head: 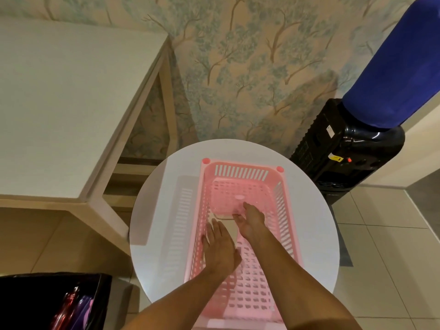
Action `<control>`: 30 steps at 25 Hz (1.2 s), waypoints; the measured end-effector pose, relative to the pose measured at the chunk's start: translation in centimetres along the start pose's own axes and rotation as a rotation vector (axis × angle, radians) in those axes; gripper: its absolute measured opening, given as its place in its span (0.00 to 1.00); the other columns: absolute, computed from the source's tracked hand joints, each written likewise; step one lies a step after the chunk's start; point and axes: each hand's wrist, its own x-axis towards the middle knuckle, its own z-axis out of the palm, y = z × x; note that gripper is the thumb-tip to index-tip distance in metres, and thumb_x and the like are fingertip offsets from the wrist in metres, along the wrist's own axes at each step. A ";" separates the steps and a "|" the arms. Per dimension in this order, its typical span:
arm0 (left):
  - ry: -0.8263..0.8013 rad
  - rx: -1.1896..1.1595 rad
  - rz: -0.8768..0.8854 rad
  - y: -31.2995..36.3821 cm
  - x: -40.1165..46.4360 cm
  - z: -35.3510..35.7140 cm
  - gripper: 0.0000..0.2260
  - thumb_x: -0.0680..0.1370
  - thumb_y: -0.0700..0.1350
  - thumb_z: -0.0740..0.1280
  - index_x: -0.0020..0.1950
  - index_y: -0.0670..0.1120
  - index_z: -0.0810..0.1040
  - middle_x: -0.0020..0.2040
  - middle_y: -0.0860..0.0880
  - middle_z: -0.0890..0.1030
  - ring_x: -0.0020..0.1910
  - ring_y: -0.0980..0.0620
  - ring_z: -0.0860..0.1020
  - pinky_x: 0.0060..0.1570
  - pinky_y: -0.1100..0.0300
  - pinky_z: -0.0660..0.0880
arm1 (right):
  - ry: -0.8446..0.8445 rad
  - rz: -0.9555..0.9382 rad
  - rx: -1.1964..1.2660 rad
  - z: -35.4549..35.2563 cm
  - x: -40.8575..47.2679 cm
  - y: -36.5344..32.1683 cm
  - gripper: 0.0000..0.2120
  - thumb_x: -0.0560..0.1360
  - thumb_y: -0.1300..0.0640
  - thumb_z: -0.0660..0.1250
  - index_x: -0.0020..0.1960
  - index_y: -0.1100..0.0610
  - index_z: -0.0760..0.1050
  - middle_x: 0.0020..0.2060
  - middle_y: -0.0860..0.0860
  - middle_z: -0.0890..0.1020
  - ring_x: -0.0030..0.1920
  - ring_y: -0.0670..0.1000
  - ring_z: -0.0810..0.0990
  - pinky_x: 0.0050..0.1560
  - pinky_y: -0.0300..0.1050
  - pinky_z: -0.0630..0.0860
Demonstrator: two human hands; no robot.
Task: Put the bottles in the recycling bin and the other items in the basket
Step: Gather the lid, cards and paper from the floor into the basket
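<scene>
Both hands are reaching down into the pink basket [240, 225], which is sitting on the round white counter [152, 201]. The left hand [220, 248] is lying flat with its fingers [214, 228] straight and spread, pressing on a pale flat item [229, 226] at the basket floor. The right hand [251, 221] is lowering beside it, its fingers loosely extended over a clear item [234, 201] just beyond their tips; whether they are pinching it cannot be told.

Judgement: the placing step is nearly complete. To finish well, the items should be settling flat on the floor of the basket before the fingers are lifting straight out, clear of the slotted walls.

The recycling bin [54, 301], black-lined, is standing on the tiled floor well left of the left fingers, with bottles [71, 308] showing inside. A larger white table [59, 103] is standing further left; a black water dispenser [345, 151] with a blue jug is standing against patterned wallpaper, right of the right fingers.
</scene>
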 end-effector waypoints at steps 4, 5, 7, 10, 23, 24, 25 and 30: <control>-0.099 0.076 0.029 -1.4 0.0 0.5 0.42 0.81 0.59 0.60 0.80 0.37 0.39 0.80 0.36 0.36 0.79 0.33 0.38 0.76 0.39 0.44 | 0.013 0.104 -0.090 0.8 0.1 0.5 0.04 0.78 0.67 0.58 0.51 0.63 0.70 0.50 0.60 0.70 0.37 0.55 0.69 0.33 0.45 0.74; -0.109 0.076 0.016 -1.5 0.0 0.4 0.42 0.81 0.58 0.60 0.80 0.37 0.38 0.80 0.36 0.36 0.79 0.33 0.38 0.76 0.39 0.43 | 0.002 0.101 -0.078 0.9 0.1 0.5 0.05 0.77 0.69 0.57 0.50 0.62 0.69 0.52 0.60 0.69 0.39 0.56 0.69 0.34 0.46 0.76; -0.108 0.082 0.000 -1.5 -0.3 0.1 0.42 0.81 0.58 0.60 0.80 0.37 0.38 0.79 0.36 0.35 0.79 0.33 0.38 0.77 0.40 0.44 | -0.007 0.088 -0.081 1.4 -0.1 0.5 0.08 0.75 0.70 0.60 0.53 0.63 0.70 0.57 0.61 0.68 0.45 0.59 0.73 0.40 0.50 0.81; -0.117 0.101 0.001 -1.7 -0.2 0.3 0.43 0.81 0.57 0.61 0.80 0.37 0.38 0.79 0.36 0.35 0.79 0.33 0.39 0.77 0.41 0.45 | 0.004 0.063 -0.145 1.3 -0.3 0.6 0.14 0.75 0.69 0.64 0.60 0.62 0.70 0.58 0.60 0.68 0.49 0.60 0.75 0.55 0.55 0.83; 0.172 -0.053 0.089 -1.1 -2.1 -1.9 0.31 0.78 0.67 0.54 0.70 0.47 0.74 0.75 0.47 0.70 0.78 0.45 0.62 0.79 0.48 0.45 | -0.247 0.036 -0.183 -5.0 -5.5 -1.1 0.12 0.79 0.64 0.66 0.62 0.64 0.73 0.61 0.62 0.75 0.53 0.63 0.81 0.58 0.57 0.81; 0.200 -0.080 0.084 -1.0 -2.9 -2.4 0.32 0.78 0.68 0.54 0.71 0.47 0.73 0.75 0.47 0.71 0.78 0.45 0.62 0.79 0.50 0.47 | -0.270 -0.008 -0.176 -5.9 -6.1 -1.1 0.10 0.79 0.64 0.65 0.60 0.64 0.74 0.59 0.62 0.78 0.51 0.63 0.81 0.57 0.57 0.82; 0.224 -0.111 0.078 -0.7 -4.2 -3.0 0.33 0.78 0.68 0.55 0.74 0.46 0.70 0.76 0.47 0.69 0.78 0.45 0.62 0.79 0.51 0.49 | -0.291 -0.060 -0.167 -6.9 -7.0 -1.2 0.08 0.80 0.64 0.65 0.58 0.63 0.75 0.58 0.62 0.79 0.51 0.63 0.82 0.55 0.56 0.82; 0.290 -0.082 0.072 1.4 -12.5 -4.1 0.35 0.80 0.67 0.54 0.79 0.45 0.61 0.79 0.46 0.63 0.80 0.44 0.57 0.78 0.48 0.53 | -0.432 -0.190 -0.180 -13.3 -11.6 -1.2 0.13 0.80 0.62 0.66 0.64 0.61 0.75 0.55 0.61 0.82 0.50 0.62 0.84 0.56 0.57 0.82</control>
